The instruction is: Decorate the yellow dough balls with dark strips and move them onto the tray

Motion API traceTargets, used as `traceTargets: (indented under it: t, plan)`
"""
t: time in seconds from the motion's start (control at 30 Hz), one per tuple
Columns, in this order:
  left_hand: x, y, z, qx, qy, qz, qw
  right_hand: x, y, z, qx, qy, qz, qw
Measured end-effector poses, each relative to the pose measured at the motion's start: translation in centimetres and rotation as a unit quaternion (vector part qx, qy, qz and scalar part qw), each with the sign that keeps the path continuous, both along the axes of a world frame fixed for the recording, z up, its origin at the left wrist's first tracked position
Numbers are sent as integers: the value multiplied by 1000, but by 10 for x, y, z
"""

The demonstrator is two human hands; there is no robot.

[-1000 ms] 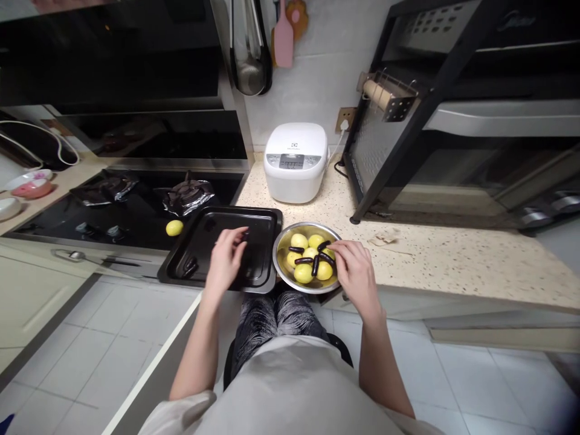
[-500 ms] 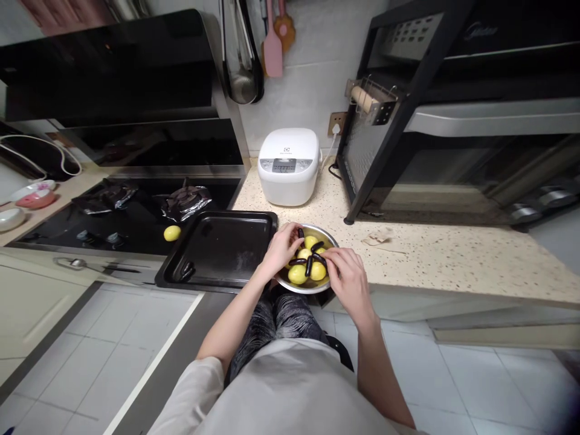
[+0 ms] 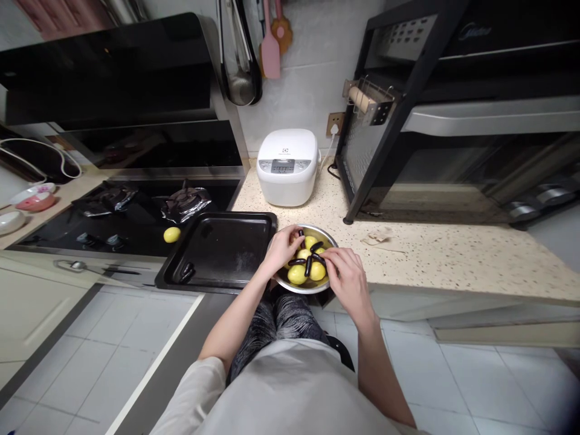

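A round metal bowl (image 3: pixel 304 290) at the counter's front edge holds several lemons (image 3: pixel 296 275). Several glossy black sausage-shaped pieces (image 3: pixel 309 266) lie on top of the fruit. My left hand (image 3: pixel 281 246) reaches over the bowl's left rim, thumb and fingers closed on a black piece (image 3: pixel 301 234) that stands nearly upright. On the right side, my right hand (image 3: pixel 348 270) pinches the end of another black piece (image 3: pixel 319 259) lying slanted across the lemons. Its fingertips partly hide that end.
A black baking tray (image 3: pixel 229 241) with dark pieces (image 3: pixel 186 272) at its left end sits beside the bowl. One lemon (image 3: pixel 171 235) rests on the stove (image 3: pixel 136 223). Behind stands a white rice cooker (image 3: pixel 287 169); an oven (image 3: pixel 453 175) in a rack is at the right.
Both hands stay in nearly the same place at the bowl, with only tiny finger shifts. The view has moved slightly.
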State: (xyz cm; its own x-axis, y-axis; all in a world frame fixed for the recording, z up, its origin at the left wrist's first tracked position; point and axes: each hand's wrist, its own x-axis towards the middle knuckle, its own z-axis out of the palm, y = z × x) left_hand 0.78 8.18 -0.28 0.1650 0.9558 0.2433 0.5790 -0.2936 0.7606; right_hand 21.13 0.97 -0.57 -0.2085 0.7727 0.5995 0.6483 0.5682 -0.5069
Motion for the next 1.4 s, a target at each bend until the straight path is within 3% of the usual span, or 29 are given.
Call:
traceTargets:
  t: [0.2,0.4,0.6,0.77,0.9,1.03,1.13,1.27,1.4]
  plan:
    - [4,-4,-1,43,97,32,994,-2,0,2,-4,-5,1,1000]
    - [5,-9,2,55,125,28,990,-3,1,1,-4,-13,6,1000]
    - [-11,-36,15,112,147,28,982,-2,4,-2,2,-8,15,1000]
    - [-47,-70,14,120,180,115,969,0,8,-9,23,-10,22,999]
    - [-100,-90,6,105,210,209,950,-3,11,-14,41,-19,38,998]
    - [-162,-109,8,42,273,246,929,-7,11,-15,40,-27,47,998]
    - [-196,-124,12,-16,324,309,894,-9,10,-14,36,-27,46,998]
    - [-215,-135,11,-83,356,380,850,-11,10,-14,34,-26,45,998]
    - [-213,-132,5,-100,341,386,851,-12,11,-13,42,-31,43,998]
